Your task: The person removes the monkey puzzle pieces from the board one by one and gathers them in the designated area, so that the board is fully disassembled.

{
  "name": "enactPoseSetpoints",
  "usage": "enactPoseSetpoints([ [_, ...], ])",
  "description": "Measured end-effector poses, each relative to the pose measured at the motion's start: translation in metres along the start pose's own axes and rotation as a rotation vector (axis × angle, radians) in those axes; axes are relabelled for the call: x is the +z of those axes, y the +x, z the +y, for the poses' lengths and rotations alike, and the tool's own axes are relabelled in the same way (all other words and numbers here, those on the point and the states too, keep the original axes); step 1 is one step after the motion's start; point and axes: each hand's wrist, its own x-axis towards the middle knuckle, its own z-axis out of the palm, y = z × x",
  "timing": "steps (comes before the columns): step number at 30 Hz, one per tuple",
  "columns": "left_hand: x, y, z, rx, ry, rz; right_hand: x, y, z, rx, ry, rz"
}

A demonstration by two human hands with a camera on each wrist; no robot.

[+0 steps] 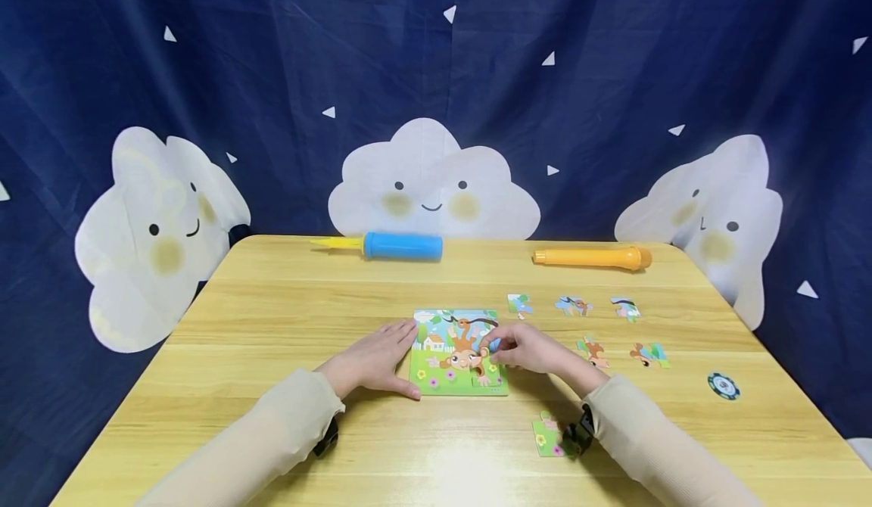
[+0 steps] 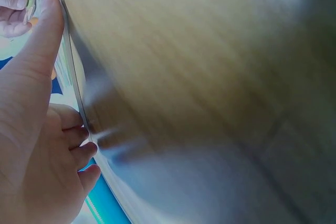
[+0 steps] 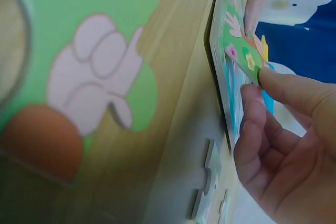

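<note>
A square jigsaw puzzle with a monkey picture lies on the wooden table. My left hand rests along its left edge, fingers straight and thumb at the lower left corner. At the right side of the puzzle, my right hand pinches a green puzzle piece with a yellow flower. The right wrist view shows that piece tilted over the board, its lower part over a bluish area. A loose piece with green, pink and brown fills the near left of that view.
Several loose puzzle pieces lie right of the puzzle, and one green piece sits near my right wrist. A round chip is farther right. A blue pump and an orange toy microphone lie along the back edge.
</note>
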Motion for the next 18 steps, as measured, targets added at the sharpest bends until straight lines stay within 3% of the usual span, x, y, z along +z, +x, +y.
enactPoseSetpoints([
  [4,0.0,0.0,0.0,0.005,-0.004,0.002,-0.004,-0.004,0.002,-0.001,0.087,0.003],
  [9,-0.001,0.0,0.0,0.007,-0.002,0.009,-0.018,-0.018,0.004,-0.01,0.139,0.072],
  [14,0.001,0.0,-0.001,0.0,0.003,0.007,-0.041,-0.044,0.014,0.021,0.123,0.14],
  [18,0.001,-0.001,-0.001,0.003,-0.002,0.007,-0.061,-0.074,0.024,0.096,0.113,0.186],
])
